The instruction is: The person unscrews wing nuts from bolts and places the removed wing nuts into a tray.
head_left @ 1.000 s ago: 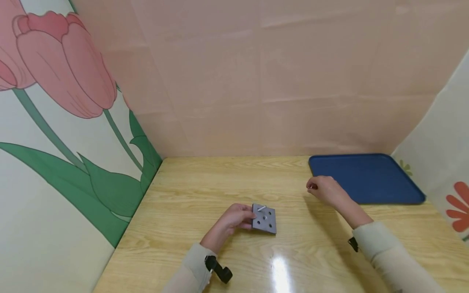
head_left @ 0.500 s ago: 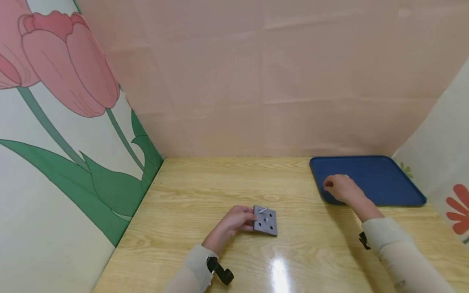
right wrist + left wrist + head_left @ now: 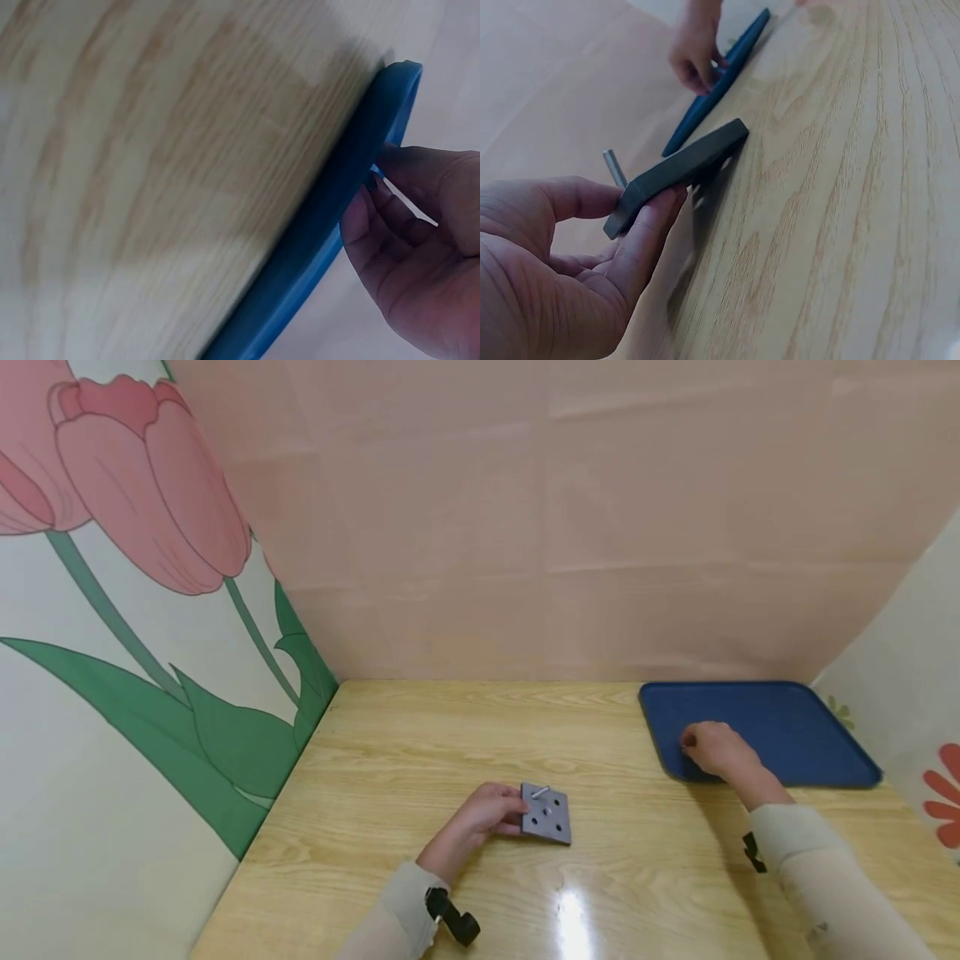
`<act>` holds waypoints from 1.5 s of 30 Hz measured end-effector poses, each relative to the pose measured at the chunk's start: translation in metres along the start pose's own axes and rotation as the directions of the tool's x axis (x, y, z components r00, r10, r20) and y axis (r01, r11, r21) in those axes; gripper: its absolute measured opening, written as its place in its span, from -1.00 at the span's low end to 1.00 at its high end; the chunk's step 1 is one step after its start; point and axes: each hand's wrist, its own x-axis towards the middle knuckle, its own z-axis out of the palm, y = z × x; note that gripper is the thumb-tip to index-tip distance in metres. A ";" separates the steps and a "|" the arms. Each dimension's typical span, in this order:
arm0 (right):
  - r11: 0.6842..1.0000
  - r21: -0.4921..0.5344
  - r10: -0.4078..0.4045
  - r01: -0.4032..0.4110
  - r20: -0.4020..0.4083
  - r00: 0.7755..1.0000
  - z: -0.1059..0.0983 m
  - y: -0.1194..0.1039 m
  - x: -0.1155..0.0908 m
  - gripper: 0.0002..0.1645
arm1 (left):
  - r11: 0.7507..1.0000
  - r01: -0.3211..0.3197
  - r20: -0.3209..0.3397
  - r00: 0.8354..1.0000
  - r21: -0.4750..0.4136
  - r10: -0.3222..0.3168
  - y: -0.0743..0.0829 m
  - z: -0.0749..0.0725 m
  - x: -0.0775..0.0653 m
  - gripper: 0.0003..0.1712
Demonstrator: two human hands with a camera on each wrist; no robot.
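Observation:
My left hand (image 3: 487, 810) grips a square dark grey metal plate (image 3: 547, 827) at its left edge, thumb on top and fingers beneath. The plate is tilted above the table, and several round holes go through it. From one corner hole sticks a short silver pin (image 3: 614, 168). Over the near left part of the blue tray (image 3: 780, 735) is my right hand (image 3: 722, 750), its fingertips drawn together low inside the rim. Between thumb and fingers a small dark tip of a pin (image 3: 371, 181) shows; the fingers hide most of it.
The tray lies at the back right of the wood-grain table (image 3: 420, 735), against the pink backdrop (image 3: 450, 568). A tulip-print panel (image 3: 150, 693) borders the left side and a flowered panel (image 3: 900, 685) the right.
My right hand has moved right from beside the tray to over it, and has lowered toward its surface. The left hand and plate stay nearly still; the head view shifts slightly.

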 end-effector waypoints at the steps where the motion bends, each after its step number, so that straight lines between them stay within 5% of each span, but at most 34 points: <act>1: 1.000 0.000 0.005 -0.005 0.006 1.000 0.001 0.001 0.000 -0.70 | 1.000 0.002 0.002 1.000 0.002 -0.002 0.000 0.000 0.000 -0.73; 17: 0.999 0.033 0.019 -0.021 0.056 0.998 0.004 0.004 -0.001 -0.69 | 0.995 0.054 -0.008 0.999 0.086 -0.054 -0.001 0.006 0.003 -0.76; 22: 1.000 0.025 0.015 -0.017 0.059 0.998 0.003 0.002 -0.006 -0.64 | 0.968 0.049 0.002 0.999 0.248 -0.051 0.006 0.008 0.004 -0.85; 25: 0.999 0.028 0.021 -0.022 0.051 0.998 0.002 0.000 -0.009 -0.62 | 0.912 0.027 0.016 0.999 0.410 -0.037 0.012 0.010 0.004 -0.85; 27: 1.000 0.026 0.014 -0.015 0.033 0.999 0.001 -0.002 -0.011 -0.62 | 0.844 0.000 0.023 1.000 0.537 -0.015 0.016 0.011 0.004 -0.75; 29: 1.000 0.018 0.003 -0.003 0.010 1.000 0.001 -0.004 -0.012 -0.63 | 0.748 -0.035 0.033 0.999 0.663 0.017 0.020 0.013 0.004 -0.67; 32: 1.000 0.005 -0.021 0.021 -0.032 0.999 0.001 -0.010 -0.014 -0.64 | 0.572 -0.074 0.044 0.997 0.817 0.066 0.023 0.015 0.005 -0.62; 35: 0.999 0.000 -0.047 0.047 -0.075 0.996 0.001 -0.020 -0.017 -0.65 | 0.464 -0.084 0.051 0.995 0.882 0.084 0.025 0.016 0.006 -0.63; 40: 0.995 0.007 -0.095 0.097 -0.128 0.987 0.003 -0.044 -0.024 -0.66 | 0.407 -0.092 0.056 0.993 0.909 0.099 0.024 0.016 0.007 -0.63; 45: 0.987 0.051 -0.146 0.155 -0.149 0.978 0.009 -0.074 -0.035 -0.64 | 0.462 -0.091 0.050 0.994 0.882 0.101 0.023 0.010 0.005 -0.64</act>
